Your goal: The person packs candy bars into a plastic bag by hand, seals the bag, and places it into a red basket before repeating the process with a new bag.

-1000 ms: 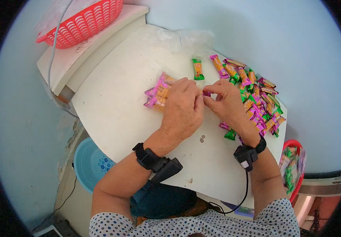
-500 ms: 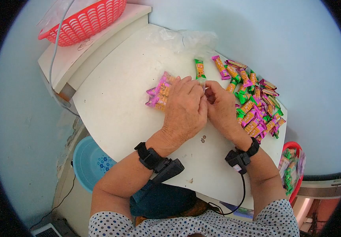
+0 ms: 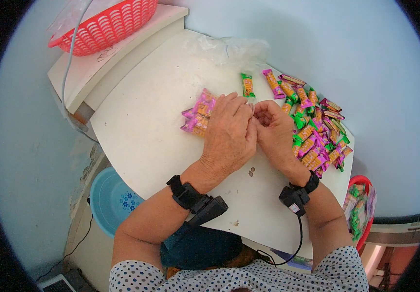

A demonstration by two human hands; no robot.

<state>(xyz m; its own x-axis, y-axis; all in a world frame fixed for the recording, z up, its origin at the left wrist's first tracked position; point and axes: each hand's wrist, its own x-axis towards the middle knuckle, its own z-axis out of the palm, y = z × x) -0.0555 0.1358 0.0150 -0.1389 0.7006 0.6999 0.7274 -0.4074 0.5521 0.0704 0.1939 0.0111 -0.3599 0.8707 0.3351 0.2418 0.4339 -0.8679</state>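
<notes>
My left hand [image 3: 229, 134] lies over a clear bag of pink-and-orange wrapped snacks [image 3: 201, 112], its fingers close together and hiding the bag's right part. Right beside it, my right hand [image 3: 274, 131] has its thumb and forefinger pinched at the bag's edge, near the left fingertips; what is between them is too small to make out. Just above the hands lies a single green-ended snack [image 3: 248, 85]. A heap of pink and green wrapped snacks [image 3: 314, 141] spreads to the right of my right hand.
Crumpled clear plastic [image 3: 234, 51] lies at the table's [image 3: 142, 97] back edge. On a raised shelf at the upper left is a red basket [image 3: 112, 29]. A blue basin [image 3: 110, 199] stands below left, and a red basket with packed snacks [image 3: 360, 209] below right.
My right hand's fingers have shifted slightly at the bag's edge, and less clear plastic shows between the hands. My left hand has stayed nearly in place.
</notes>
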